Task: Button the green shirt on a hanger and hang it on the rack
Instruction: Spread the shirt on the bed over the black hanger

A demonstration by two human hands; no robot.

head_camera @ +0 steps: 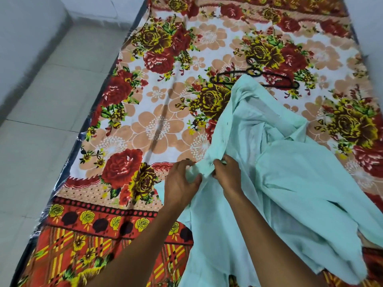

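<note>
Green shirt (290, 172): pale mint, thin cloth, light showing through in places. Lies crumpled and open across the right half of a flowered bedsheet (161, 125). Collar area bunched near the middle of the heap; folds run in several directions. One long edge of the front runs from the far tip, near the hanger, down toward the hands; a few small dark dots along that edge, too small to tell whether they are buttons or holes. Near part of the shirt spreads toward the bottom of the view, with a sleeve-like lobe trailing off at lower right.

Left hand (182, 181): fingers curled, thumb and fingertips pinching a small gathered bit of the shirt's front edge. Right hand (228, 172): fingers bent, gripping the same edge just beside the left hand, the cloth drawn short between the two. Both forearms bare, reaching in from the bottom.

Hanger (255, 76): black, lying flat on the sheet at the far end of the shirt. Its hook points away; the shirt's far tip covers part of its middle. It is not inside the shirt.

Bedsheet: red and yellow roses, peach blossoms on white, red plaid border at the near end. Light tiled floor (37, 121) to the left, pale wall (24, 27) beyond.
</note>
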